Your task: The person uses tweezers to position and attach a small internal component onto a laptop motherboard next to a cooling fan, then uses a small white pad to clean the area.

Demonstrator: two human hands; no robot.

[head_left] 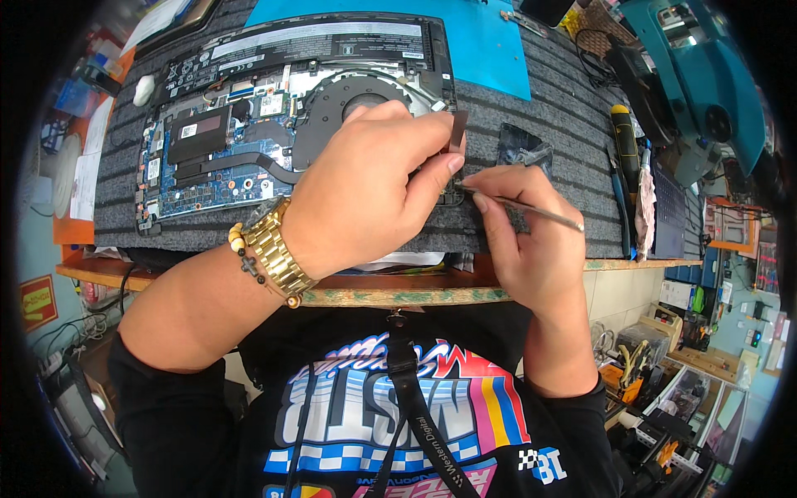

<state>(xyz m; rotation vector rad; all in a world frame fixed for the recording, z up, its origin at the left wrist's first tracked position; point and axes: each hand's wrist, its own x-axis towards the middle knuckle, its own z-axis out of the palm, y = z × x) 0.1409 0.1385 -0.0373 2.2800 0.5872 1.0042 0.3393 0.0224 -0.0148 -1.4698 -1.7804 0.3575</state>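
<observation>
An opened laptop (203, 158) lies on the striped grey mat, its blue circuit board, copper-dark heat pipe, round black fan (332, 95) and long black battery (320, 46) exposed. My left hand (374, 174) reaches over the fan's near side, hiding part of the laptop. Its thumb and forefinger pinch a thin, dark flat strip (457, 133) at the laptop's right edge. Beside it, my right hand (531, 232) is closed round a slim metal tool (540, 214). The tool's tip points left, close to the laptop's near right corner; its exact kind I cannot make out.
A crumpled dark plastic bag (523, 148) lies right of the laptop. Farther right are a yellow-and-black screwdriver (623, 137) and blue-handled pliers (618, 199). A blue sheet (481, 50) and a teal machine (706, 75) stand beyond. The wooden table edge (407, 296) runs below my hands.
</observation>
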